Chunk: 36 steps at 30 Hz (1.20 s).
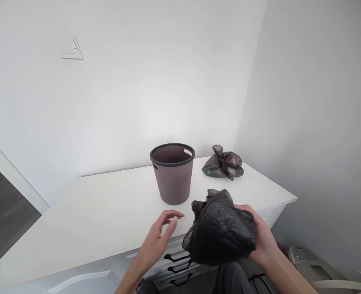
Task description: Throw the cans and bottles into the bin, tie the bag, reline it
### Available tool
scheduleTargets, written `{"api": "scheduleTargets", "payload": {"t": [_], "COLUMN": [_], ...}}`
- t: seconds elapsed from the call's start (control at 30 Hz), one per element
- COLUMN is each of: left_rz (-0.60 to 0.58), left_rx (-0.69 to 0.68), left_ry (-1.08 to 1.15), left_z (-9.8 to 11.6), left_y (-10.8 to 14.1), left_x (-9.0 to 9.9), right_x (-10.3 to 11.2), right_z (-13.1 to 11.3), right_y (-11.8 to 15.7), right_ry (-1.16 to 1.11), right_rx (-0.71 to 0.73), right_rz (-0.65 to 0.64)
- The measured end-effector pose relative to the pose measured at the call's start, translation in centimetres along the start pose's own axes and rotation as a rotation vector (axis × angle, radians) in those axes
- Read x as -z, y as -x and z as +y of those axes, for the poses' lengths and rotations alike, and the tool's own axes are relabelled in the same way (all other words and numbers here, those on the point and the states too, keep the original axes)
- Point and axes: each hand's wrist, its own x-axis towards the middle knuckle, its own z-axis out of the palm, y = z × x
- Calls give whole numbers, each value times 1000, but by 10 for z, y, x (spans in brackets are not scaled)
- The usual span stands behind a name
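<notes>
Right hand (262, 237) closed on the side of a black plastic bag (221, 230), held before and right of the bin (174, 183); left hand (156, 241) half-open, empty, before the bin. Knotted bag (222, 165): right of the bin. Apparent step: bag handling; next move calls for steady support of limp film.

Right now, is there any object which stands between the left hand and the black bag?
Nothing visible stands between the left hand and the black bag; only a gap separates them. The right hand holds the bag from the opposite side, and the bin stands farther back on the counter.
</notes>
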Motion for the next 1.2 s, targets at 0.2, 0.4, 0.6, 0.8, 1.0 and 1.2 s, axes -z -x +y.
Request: {"api": "scheduleTargets", "payload": {"t": [0.2,0.4,0.6,0.8,1.0,1.2], "left_rz": [-254,-63,193,282,358,442], "left_rx": [-18,-2,-50,-146,-111,6], "left_ry": [210,107,-149,-243,-264,-201], "left_z": [57,62,56,64,60,40], "left_y": [7,12,19,26,32,36], "left_x": [-25,-20,-14,-22,-14,7], "right_x": [-14,-8,-22,-58,-55,-50], "right_z": [6,3,10,12,18,17], "right_y": [-6,-12,19,44,36,37], "right_ry": [106,403,827,980,961,922], "right_rx": [-83,89,362,374,339,323], "right_rz": [26,-49,8,-239,-278,-275]}}
